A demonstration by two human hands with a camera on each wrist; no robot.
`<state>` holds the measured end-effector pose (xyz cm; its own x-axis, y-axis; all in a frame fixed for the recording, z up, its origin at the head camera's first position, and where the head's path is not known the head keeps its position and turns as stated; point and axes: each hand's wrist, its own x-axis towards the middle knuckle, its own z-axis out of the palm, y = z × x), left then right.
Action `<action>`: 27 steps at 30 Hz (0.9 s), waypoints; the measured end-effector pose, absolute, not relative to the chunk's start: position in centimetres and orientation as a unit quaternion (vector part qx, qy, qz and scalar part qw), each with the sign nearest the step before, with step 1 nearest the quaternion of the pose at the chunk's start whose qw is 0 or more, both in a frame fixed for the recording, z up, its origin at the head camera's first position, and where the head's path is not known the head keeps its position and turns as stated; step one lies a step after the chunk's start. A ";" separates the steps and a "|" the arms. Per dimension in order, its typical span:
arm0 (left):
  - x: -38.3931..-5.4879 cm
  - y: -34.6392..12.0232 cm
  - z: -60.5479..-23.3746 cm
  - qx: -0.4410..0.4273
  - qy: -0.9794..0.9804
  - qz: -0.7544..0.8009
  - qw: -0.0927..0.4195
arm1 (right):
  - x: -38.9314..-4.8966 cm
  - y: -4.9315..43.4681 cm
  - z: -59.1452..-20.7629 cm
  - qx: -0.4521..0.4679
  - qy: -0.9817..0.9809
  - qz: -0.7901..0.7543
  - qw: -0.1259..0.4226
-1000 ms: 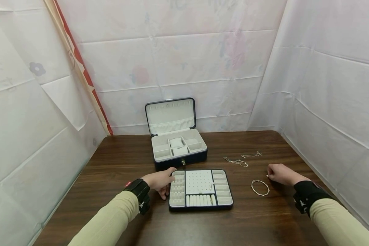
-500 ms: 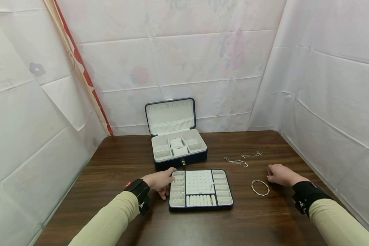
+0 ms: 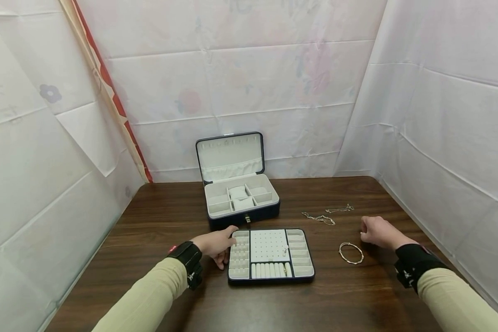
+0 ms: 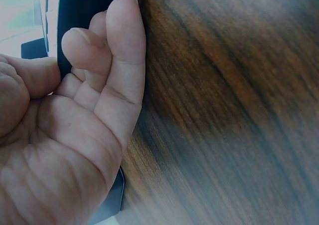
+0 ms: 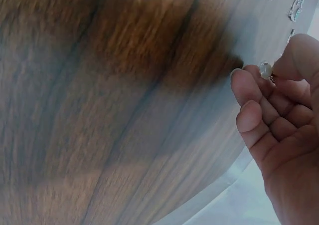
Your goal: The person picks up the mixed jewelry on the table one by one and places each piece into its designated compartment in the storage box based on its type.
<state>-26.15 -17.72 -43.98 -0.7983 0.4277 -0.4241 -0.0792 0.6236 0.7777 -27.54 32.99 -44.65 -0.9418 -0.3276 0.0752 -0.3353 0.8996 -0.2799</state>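
My left hand (image 3: 216, 242) grips the left edge of a navy jewelry tray (image 3: 271, 280). In the left wrist view its fingers are bent beside the tray's dark side (image 4: 82, 10). Between the thumb and fingertip of my right hand (image 3: 383, 234), a small earring (image 5: 265, 70) with a pale round stone is pinched; the head view hides it. That hand is close over the table, just beyond a bangle (image 3: 351, 253). The tray has a perforated white panel (image 3: 267, 244) with a tiny gold piece on it, and ring rolls (image 3: 269, 270) with a ring at their right end.
Behind the tray stands an open navy jewelry box (image 3: 243, 216), its lid (image 3: 231, 157) upright and pale cushions in its compartments. Two thin chains, a nearer one (image 3: 321, 218) and a farther one (image 3: 339, 209), lie right of it. White sheeting (image 3: 249, 92) surrounds the wooden table (image 3: 162, 212).
My right hand has shifted slightly away from me and turned, so the small earring at its fingertips is now hidden in the head view. The left hand and tray have not moved.
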 end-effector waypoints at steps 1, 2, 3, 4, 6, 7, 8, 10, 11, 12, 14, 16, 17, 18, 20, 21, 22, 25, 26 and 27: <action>-26.2 -17.8 -44.0 0.104 0.849 0.421 0.301 | -27.6 32.9 -44.7 0.170 -0.974 0.147 0.016; -26.2 -17.8 -44.0 0.104 0.849 0.421 0.302 | -27.5 32.9 -44.7 0.170 -0.974 0.147 0.018; -26.2 -17.8 -44.0 0.104 0.849 0.421 0.302 | -27.5 32.9 -44.8 0.168 -0.975 0.147 0.021; -26.2 -17.8 -44.0 0.104 0.849 0.421 0.302 | -27.5 32.8 -44.8 0.167 -0.975 0.147 0.024; -26.2 -17.8 -44.0 0.105 0.848 0.421 0.303 | -27.6 32.8 -44.8 0.168 -0.974 0.149 0.030; -26.2 -17.8 -44.0 0.104 0.848 0.422 0.303 | -27.6 32.7 -44.8 0.169 -0.974 0.150 0.032; -26.2 -17.8 -44.0 0.104 0.848 0.422 0.304 | -27.6 32.7 -44.8 0.170 -0.973 0.152 0.033; -26.3 -17.8 -44.0 0.104 0.848 0.422 0.304 | -27.6 32.6 -44.9 0.170 -0.972 0.157 0.033; -26.2 -17.8 -44.0 0.104 0.848 0.421 0.304 | -27.6 32.5 -44.9 0.171 -0.972 0.159 0.032; -26.2 -17.8 -44.0 0.103 0.848 0.421 0.304 | -27.5 32.5 -44.9 0.173 -0.971 0.161 0.032; -26.2 -17.8 -44.0 0.104 0.849 0.421 0.303 | -27.5 32.4 -45.0 0.177 -0.970 0.165 0.033; -26.1 -17.7 -44.0 0.103 0.848 0.421 0.303 | -27.4 32.4 -45.1 0.181 -0.968 0.171 0.034; -26.1 -17.7 -44.0 0.103 0.848 0.421 0.303 | -27.4 32.4 -45.1 0.185 -0.967 0.173 0.036; -26.1 -17.7 -44.0 0.103 0.849 0.421 0.303 | -27.4 32.4 -45.1 0.190 -0.965 0.177 0.037; -26.1 -17.7 -44.0 0.102 0.849 0.421 0.302 | -27.5 32.4 -45.1 0.199 -0.962 0.183 0.040; -26.1 -17.7 -44.0 0.102 0.849 0.421 0.302 | -27.5 32.4 -45.2 0.205 -0.960 0.185 0.043; -26.1 -17.7 -44.0 0.102 0.849 0.421 0.301 | -27.6 32.5 -45.2 0.212 -0.958 0.187 0.048; -26.1 -17.7 -43.9 0.103 0.850 0.420 0.300 | -27.7 32.5 -45.3 0.226 -0.955 0.185 0.056; -26.1 -17.7 -43.9 0.104 0.850 0.420 0.300 | -27.8 32.5 -45.3 0.226 -0.955 0.185 0.056; -26.0 -17.7 -43.8 0.104 0.850 0.420 0.301 | -27.8 32.5 -45.3 0.227 -0.955 0.184 0.056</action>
